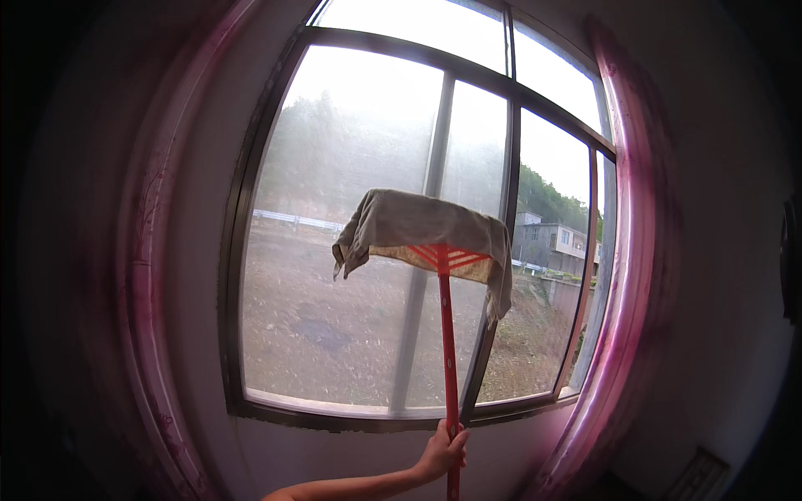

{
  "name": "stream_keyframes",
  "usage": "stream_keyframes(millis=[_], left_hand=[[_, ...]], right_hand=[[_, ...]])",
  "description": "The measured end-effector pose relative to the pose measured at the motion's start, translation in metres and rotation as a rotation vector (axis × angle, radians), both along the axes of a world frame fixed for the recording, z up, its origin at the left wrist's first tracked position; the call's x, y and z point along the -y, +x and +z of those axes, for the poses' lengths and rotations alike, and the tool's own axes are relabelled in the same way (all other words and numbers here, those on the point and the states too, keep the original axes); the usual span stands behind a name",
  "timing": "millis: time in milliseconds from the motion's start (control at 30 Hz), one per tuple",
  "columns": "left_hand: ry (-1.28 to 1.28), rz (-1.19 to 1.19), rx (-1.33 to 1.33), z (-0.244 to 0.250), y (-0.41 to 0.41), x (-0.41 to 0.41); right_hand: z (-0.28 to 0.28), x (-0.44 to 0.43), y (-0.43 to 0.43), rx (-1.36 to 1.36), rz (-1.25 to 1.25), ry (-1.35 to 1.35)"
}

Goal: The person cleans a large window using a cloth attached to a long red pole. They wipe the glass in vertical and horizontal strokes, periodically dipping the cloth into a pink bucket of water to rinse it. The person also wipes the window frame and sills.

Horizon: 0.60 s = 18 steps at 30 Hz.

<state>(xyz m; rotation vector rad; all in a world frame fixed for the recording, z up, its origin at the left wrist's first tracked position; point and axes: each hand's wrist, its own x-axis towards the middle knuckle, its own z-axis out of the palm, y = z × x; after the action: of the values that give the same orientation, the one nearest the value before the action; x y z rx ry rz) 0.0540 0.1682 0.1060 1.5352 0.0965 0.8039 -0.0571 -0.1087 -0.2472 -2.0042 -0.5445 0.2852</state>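
Note:
My left hand (pixel 443 449) grips a long red pole (pixel 448 351) low in the view, with the forearm coming in from the lower left. At its top the pole spreads into a red ribbed, fan-shaped head (pixel 446 255). A grey-brown cloth (pixel 432 220) is draped over that head and hangs down at both ends. Behind it stands a sliding window (pixel 332 338) with hazy glass; whether the cloth touches the pane I cannot tell. My right hand is out of view.
Dark metal framing (pixel 233 282) surrounds the window panes. Pink curtains hang on the left (pixel 141 300) and on the right (pixel 633 250). A slatted object (pixel 698 475) stands low at the right. Outside are a slope, a guardrail (pixel 297 219) and a building (pixel 551 241).

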Motion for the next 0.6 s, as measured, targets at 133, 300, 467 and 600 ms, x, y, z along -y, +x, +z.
stream_keyframes(millis=[133, 300, 467, 600], left_hand=[[-0.184, -0.106, -0.163, -0.108, -0.089, 0.058], [0.102, 0.028, 0.087, -0.061, -0.079, 0.020], [0.000, -0.095, -0.006, 0.063, -0.062, -0.056], [0.186, 0.181, 0.193, 0.198, -0.074, -0.119]], right_hand=[[-0.025, 0.024, -0.013, -0.131, 0.127, 0.017], [-0.003, 0.001, -0.004, -0.139, 0.225, 0.111], [0.068, -0.078, 0.024, -0.065, 0.274, 0.304], [0.168, -0.175, 0.041, 0.052, 0.397, 0.456]])
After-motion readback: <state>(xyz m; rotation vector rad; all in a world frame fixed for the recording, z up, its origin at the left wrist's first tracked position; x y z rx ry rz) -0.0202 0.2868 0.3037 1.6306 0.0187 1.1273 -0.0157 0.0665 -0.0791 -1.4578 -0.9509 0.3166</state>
